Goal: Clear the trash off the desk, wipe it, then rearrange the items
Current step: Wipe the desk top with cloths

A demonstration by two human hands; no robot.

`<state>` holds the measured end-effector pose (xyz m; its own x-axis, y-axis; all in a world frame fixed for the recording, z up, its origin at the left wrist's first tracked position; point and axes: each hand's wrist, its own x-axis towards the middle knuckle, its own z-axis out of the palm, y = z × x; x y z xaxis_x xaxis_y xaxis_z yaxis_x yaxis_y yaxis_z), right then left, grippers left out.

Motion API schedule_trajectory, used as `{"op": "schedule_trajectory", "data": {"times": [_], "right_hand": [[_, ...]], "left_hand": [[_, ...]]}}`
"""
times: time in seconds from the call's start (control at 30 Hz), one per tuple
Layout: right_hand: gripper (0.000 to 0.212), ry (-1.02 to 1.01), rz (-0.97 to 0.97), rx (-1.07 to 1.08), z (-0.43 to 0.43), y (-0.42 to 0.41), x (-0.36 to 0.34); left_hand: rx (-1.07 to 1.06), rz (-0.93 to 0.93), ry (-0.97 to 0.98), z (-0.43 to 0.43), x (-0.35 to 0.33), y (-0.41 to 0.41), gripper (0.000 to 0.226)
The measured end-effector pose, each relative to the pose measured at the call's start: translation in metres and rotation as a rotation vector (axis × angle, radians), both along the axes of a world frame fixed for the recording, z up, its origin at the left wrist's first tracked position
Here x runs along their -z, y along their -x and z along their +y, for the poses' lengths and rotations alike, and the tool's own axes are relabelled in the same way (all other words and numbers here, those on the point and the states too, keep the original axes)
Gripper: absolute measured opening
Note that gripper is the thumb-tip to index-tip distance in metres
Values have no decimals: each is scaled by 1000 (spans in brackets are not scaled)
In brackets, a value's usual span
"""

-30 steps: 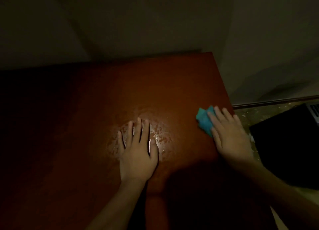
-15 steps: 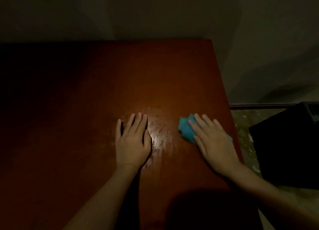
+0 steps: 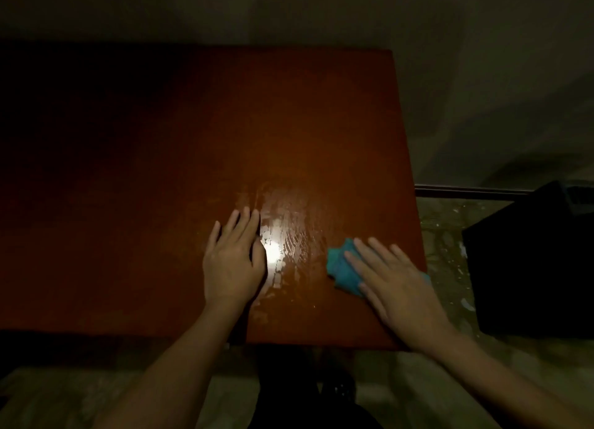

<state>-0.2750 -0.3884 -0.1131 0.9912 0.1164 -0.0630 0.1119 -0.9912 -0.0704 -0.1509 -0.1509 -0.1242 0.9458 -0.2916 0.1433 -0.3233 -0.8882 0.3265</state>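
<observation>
On wet-streaked desk (image 3: 193, 139) — teal cloth (image 3: 340, 264) crumpled under straight right fingers (image 3: 385, 251); left fingers (image 3: 244, 222) flat, empty.

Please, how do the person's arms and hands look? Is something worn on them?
Both the left hand and the right hand are bare, without gloves. No ring, watch or bracelet shows. Both forearms are uncovered down to the picture's edge; no sleeve is visible.

Teal cloth (image 3: 342, 264) on a reddish-brown desk (image 3: 193, 158); beside it, a seemingly black box (image 3: 530, 268).
</observation>
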Motion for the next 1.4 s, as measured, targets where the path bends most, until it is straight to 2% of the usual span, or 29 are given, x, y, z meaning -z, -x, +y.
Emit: {"op": "schedule_trajectory", "data": {"times": [0.13, 0.2, 0.3, 0.37, 0.43, 0.57, 0.73, 0.77, 0.87, 0.93, 1.0, 1.2, 1.4], "right_hand": [[52, -1, -72, 282, 18, -55, 1], [52, 9, -90, 232, 46, -62, 2], [52, -17, -43, 12, 77, -24, 4], [52, -35, -12, -69, 74, 8, 3], [49, -33, -18, -63, 57, 33, 7], [53, -51, -1, 134, 19, 48, 8], [51, -26, -77, 545, 29, -3, 5], [51, -34, -98, 533, 43, -12, 5], [50, -75, -65, 231, 84, -13, 7], [49, -87, -3, 112, 85, -8, 8], [54, -87, 14, 118, 72, -14, 9], [54, -71, -60, 375, 69, -91, 5], [49, -6, -128, 316, 50, -180, 4]], "left_hand": [[-7, 36, 70, -2, 1, -3, 51], [-4, 39, 81, -2, 1, -3, 51], [-4, 36, 94, 0, 3, -2, 51], [-7, 34, 98, 0, 2, -1, 51], [-4, 37, 101, -1, 3, -1, 51], [-8, 44, 100, -1, 2, -2, 52], [-17, 53, 125, -3, 2, -4, 52], [-26, 54, 133, -3, 3, -4, 52], [-33, 62, 129, 0, 3, -11, 53], [-19, 59, 113, 4, 3, -24, 58], [-21, 54, 115, 9, 1, -40, 62], [-5, 53, 127, 18, 0, -86, 56], [-43, 58, 128, 48, -4, -155, 57]]}}
